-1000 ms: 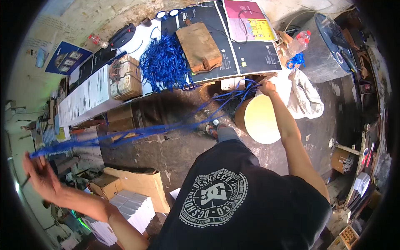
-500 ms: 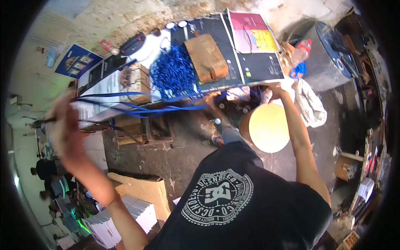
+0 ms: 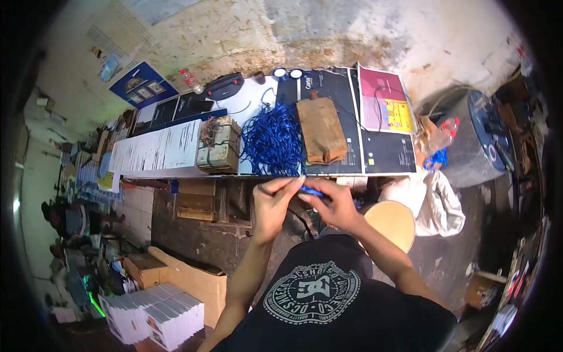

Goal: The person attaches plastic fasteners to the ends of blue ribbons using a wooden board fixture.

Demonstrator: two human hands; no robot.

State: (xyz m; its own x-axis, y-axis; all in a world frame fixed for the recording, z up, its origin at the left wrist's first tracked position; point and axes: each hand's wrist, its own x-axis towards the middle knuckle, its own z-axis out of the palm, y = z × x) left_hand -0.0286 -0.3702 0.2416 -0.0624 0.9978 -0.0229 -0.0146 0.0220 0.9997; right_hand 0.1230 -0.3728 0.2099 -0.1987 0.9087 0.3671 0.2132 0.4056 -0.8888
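Note:
A tangled pile of shiny blue ribbon lies at the table's front edge. Just in front of it, my left hand is closed in a pinch, its fingertips meeting a short folded bit of blue ribbon. A thin dark strand also shows at that hand's fingers. My right hand grips the same ribbon, thumb and fingers pressed together, close beside the left. Right of the pile rests a worn brown wooden block. On its left stands a bundle of stacked cards or papers tied with cord.
White printed sheets cover the table's left part. A pink and yellow poster lies at the right. A round-topped stool stands below the right arm, beside a white sack. Stacked booklets sit at lower left, near cardboard.
My left hand has come in from the far left, where it held long blue ribbons stretched out. My right hand has moved left from the table's right end. Both hands now meet at the pile.

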